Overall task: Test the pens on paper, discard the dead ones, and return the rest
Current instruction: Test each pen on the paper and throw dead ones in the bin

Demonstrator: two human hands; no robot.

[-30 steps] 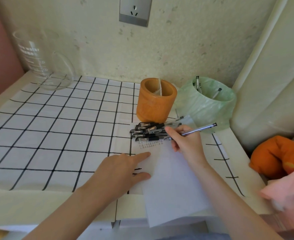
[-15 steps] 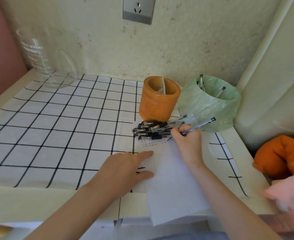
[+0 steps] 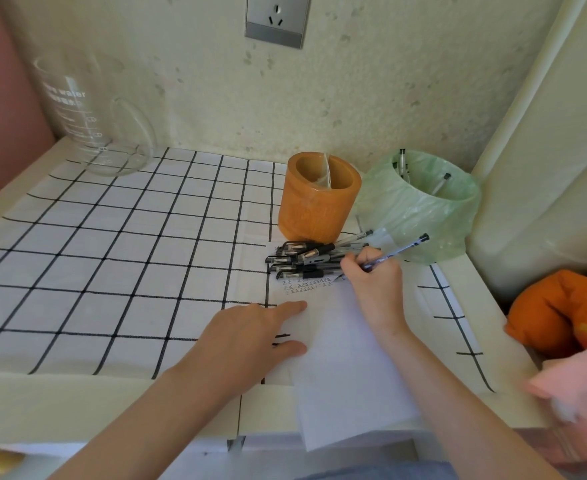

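Left hand (image 3: 247, 337) flat, fingers straight; right hand (image 3: 376, 285) in a writing pinch.

A home nook: wall socket (image 3: 276, 20), checked tablecloth (image 3: 112, 271) (orange cushion (image 3: 555, 313) beside).

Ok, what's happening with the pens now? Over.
Right hand grips pen, tip on paper. Left hand flat, pinning paper. Pen pile crowds the writing.

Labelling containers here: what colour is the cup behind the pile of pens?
The cup is orange, clearest in the head view.
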